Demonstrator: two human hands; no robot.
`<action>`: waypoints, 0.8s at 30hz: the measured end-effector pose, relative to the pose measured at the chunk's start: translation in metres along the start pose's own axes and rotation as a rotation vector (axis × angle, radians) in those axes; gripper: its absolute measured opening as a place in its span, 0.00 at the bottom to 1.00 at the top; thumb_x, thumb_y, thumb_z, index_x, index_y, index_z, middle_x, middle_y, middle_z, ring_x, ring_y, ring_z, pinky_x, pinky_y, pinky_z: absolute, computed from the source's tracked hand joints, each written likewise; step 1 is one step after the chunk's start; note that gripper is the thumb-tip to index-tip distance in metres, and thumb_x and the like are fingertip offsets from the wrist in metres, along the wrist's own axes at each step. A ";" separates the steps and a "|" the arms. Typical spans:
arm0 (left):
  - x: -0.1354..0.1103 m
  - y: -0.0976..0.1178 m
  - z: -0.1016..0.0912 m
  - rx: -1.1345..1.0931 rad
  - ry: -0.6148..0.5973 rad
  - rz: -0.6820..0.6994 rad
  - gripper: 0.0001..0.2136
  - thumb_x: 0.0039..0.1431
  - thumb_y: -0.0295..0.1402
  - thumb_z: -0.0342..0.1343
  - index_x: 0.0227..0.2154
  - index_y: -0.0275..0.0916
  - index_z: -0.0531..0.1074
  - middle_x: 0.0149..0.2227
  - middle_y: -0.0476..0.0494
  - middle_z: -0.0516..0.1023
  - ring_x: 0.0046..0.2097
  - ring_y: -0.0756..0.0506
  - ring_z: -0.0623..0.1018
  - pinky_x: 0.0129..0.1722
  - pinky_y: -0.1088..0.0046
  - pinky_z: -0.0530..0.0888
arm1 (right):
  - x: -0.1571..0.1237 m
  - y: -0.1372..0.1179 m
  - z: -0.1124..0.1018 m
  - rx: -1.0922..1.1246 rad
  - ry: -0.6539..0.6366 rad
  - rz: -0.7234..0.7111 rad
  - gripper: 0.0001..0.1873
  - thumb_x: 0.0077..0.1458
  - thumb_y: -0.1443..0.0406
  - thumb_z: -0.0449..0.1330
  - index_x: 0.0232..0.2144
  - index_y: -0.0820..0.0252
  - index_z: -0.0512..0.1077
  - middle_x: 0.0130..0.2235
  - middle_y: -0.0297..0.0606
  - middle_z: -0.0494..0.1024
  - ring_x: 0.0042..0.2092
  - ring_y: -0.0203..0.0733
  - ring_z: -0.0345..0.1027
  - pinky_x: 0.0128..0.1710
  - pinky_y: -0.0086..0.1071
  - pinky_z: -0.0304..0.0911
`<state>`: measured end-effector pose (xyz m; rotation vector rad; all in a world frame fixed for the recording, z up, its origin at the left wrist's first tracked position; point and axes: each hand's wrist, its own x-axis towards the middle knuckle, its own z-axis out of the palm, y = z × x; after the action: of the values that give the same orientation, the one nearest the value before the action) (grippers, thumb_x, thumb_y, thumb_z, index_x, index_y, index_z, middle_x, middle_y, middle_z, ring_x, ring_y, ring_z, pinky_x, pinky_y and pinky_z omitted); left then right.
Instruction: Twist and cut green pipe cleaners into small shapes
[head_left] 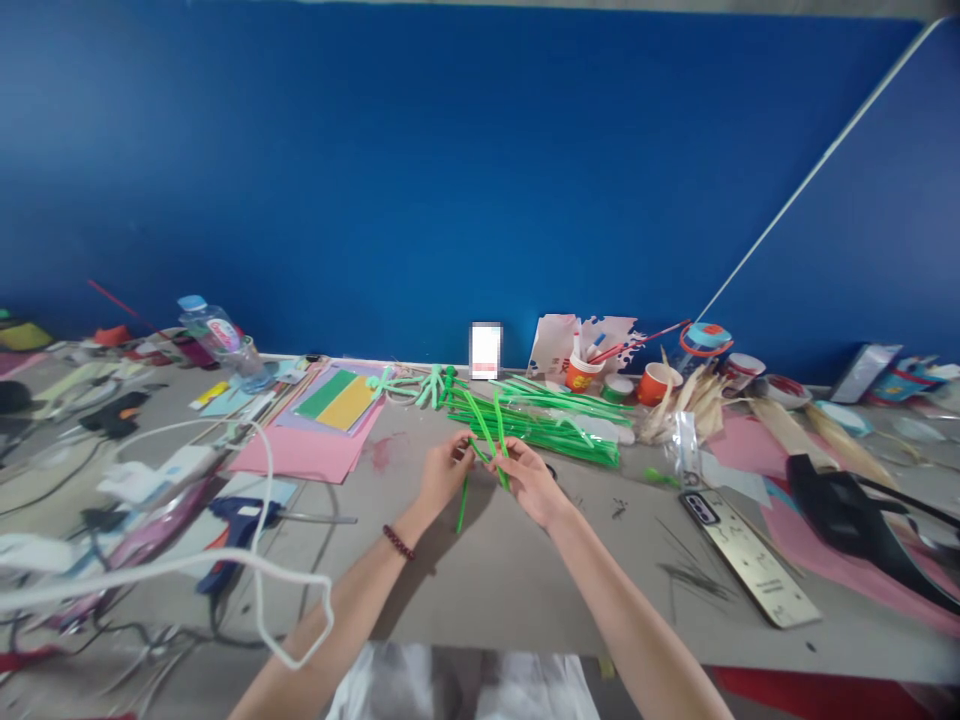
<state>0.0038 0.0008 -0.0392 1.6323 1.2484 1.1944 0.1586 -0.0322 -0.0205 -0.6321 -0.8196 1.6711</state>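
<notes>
My left hand and my right hand meet over the middle of the grey table. Both pinch the same bent green pipe cleaners, which stick up between my fingers and hang down below them. A beaded bracelet is on my left wrist. Just behind my hands lies a pile of green pipe cleaners, and to its left a pale green twisted pipe-cleaner shape.
Pink and coloured paper sheets lie to the left, with a blue glue gun, white cable and water bottle. At right are orange cups, dried husks, a metal ruler and black scissors-like tool.
</notes>
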 end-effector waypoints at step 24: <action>0.007 -0.008 -0.008 0.412 0.014 0.163 0.11 0.51 0.26 0.50 0.34 0.40 0.74 0.34 0.43 0.77 0.28 0.47 0.72 0.32 0.72 0.66 | 0.001 -0.002 0.000 -0.127 0.044 -0.005 0.13 0.40 0.62 0.67 0.29 0.56 0.69 0.28 0.29 0.68 0.26 0.31 0.64 0.32 0.29 0.62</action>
<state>-0.0054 0.0097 -0.0430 2.0597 1.4645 1.0931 0.1602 -0.0306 -0.0188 -0.7509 -0.9001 1.6044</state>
